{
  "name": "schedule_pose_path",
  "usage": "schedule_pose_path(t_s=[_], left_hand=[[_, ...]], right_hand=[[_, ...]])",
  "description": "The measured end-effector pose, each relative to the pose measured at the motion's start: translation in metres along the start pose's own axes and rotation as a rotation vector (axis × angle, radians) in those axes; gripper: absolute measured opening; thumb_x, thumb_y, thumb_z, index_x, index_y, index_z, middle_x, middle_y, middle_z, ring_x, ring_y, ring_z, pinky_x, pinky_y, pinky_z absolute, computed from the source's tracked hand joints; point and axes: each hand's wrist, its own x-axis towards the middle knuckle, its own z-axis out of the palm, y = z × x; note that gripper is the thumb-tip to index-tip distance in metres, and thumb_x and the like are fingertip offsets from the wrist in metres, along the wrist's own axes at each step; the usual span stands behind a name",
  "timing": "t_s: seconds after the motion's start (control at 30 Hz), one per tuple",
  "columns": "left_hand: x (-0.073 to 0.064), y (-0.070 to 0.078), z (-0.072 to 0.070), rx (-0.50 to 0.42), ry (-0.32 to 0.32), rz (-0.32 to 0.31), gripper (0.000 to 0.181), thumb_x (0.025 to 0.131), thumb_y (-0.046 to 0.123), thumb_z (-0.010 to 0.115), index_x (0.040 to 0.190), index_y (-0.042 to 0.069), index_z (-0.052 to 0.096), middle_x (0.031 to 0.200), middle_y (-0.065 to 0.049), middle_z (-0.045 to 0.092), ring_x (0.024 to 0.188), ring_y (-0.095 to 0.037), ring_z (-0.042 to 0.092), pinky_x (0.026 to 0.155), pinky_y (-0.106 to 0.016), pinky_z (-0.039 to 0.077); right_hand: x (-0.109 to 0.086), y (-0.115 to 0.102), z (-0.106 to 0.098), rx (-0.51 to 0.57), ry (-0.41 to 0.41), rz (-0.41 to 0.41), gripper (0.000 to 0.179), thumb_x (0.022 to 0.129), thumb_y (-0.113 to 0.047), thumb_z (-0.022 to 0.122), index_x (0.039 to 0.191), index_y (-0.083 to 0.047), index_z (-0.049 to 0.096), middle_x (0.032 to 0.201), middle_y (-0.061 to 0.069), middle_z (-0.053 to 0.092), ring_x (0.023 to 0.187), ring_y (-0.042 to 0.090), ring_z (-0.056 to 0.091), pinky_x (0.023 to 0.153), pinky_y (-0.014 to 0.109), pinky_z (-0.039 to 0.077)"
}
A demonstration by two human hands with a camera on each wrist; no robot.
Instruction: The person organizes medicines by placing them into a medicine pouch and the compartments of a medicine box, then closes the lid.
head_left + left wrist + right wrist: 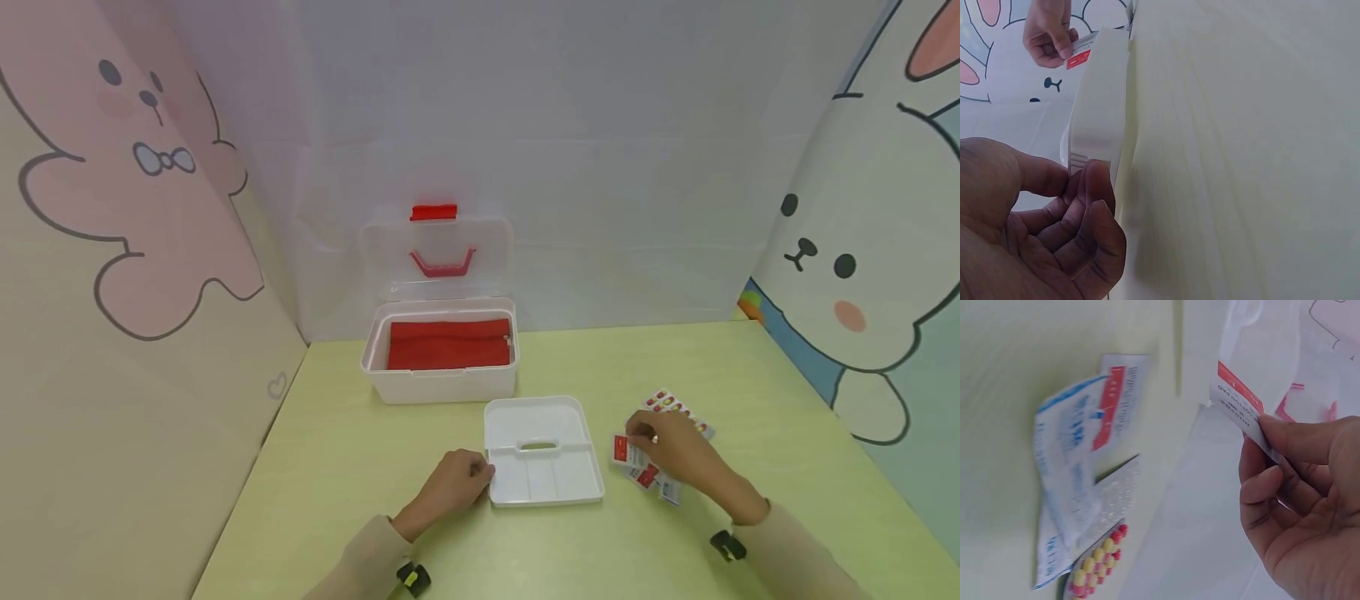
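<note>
In the head view my left hand is at the left edge of a white divided tray with a slotted handle. The left wrist view shows thumb and forefinger pinching the tray's corner. Right of the tray, my right hand pinches a small flat red-and-white sachet between thumb and fingers. Below it on the table lie a similar sachet, a blue-and-white packet, a clear blister pack and a blister pack of red-and-yellow capsules.
A white box stands behind the tray, its translucent lid raised, with a red latch and handle. Inside lies a red zipped pouch. Printed cartoon walls border the yellow table on both sides.
</note>
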Motion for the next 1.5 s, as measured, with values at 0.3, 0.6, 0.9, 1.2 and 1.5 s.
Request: schedule_pose_path(t_s=[0.3, 0.6, 0.9, 1.2, 1.5], left_hand=[[0.001, -0.001, 0.001, 0.001, 0.003, 0.007, 0.030, 0.096, 0.019, 0.058, 0.067, 0.016, 0.062, 0.053, 0.009, 0.054, 0.047, -0.004, 0.046, 0.046, -0.022, 0.039], [0.000, 0.001, -0.002, -0.013, -0.003, 0.000, 0.029, 0.096, 0.019, 0.058, 0.068, 0.015, 0.063, 0.055, 0.007, 0.055, 0.049, -0.005, 0.047, 0.047, -0.022, 0.040], [0.001, 0.000, -0.001, -0.012, 0.006, 0.006, 0.031, 0.097, 0.019, 0.057, 0.066, 0.015, 0.061, 0.054, 0.008, 0.054, 0.049, -0.005, 0.046, 0.046, -0.022, 0.039], [0.000, 0.000, 0.002, -0.034, -0.019, -0.019, 0.031, 0.098, 0.018, 0.055, 0.068, 0.014, 0.061, 0.054, 0.007, 0.054, 0.048, -0.006, 0.046, 0.044, -0.022, 0.038], [-0.002, 0.005, 0.000, -0.041, -0.013, -0.011, 0.032, 0.098, 0.017, 0.053, 0.068, 0.012, 0.062, 0.054, 0.007, 0.055, 0.047, -0.004, 0.046, 0.044, -0.021, 0.037]], right_hand=[[0.016, -0.024, -0.006, 0.049, 0.093, -0.043, 0.003, 0.087, -0.008, 0.071, 0.090, -0.010, 0.070, 0.080, -0.005, 0.070, 0.069, 0.005, 0.061, 0.061, 0.022, 0.049], [0.032, -0.051, 0.008, 0.111, 0.099, -0.098, 0.006, 0.087, -0.008, 0.072, 0.089, -0.013, 0.071, 0.081, -0.006, 0.071, 0.071, 0.003, 0.061, 0.062, 0.021, 0.051], [0.042, -0.082, 0.030, 0.176, -0.011, -0.102, 0.007, 0.086, -0.004, 0.071, 0.089, -0.011, 0.070, 0.082, -0.003, 0.071, 0.072, 0.004, 0.060, 0.065, 0.020, 0.051], [0.043, -0.104, 0.063, 0.199, -0.102, -0.138, 0.006, 0.087, -0.005, 0.071, 0.088, -0.011, 0.069, 0.083, -0.004, 0.071, 0.076, 0.003, 0.061, 0.069, 0.022, 0.051], [0.044, -0.114, 0.081, 0.164, -0.157, -0.150, 0.007, 0.087, -0.005, 0.070, 0.086, -0.012, 0.069, 0.080, -0.003, 0.069, 0.072, 0.003, 0.054, 0.067, 0.022, 0.047]])
